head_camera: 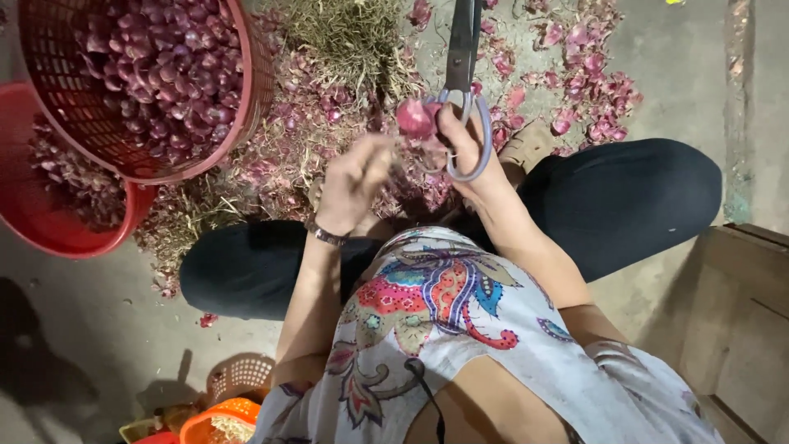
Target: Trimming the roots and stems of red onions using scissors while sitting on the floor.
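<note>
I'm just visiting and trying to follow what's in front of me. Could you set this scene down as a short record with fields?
Right hand: holds scissors with grey loop handles, plus a red shallot
Left hand: blurred, beside the shallot; whether it grips anything cannot be told
Red basket: tilted, full of peeled shallots
Red tub: under the basket, holds peelings
Floor: scattered shallot skins and dry stalks
Posture: person squats, dark trousers

Scissors [463, 49] tips cut off; left hand [353, 182] blurred
</note>
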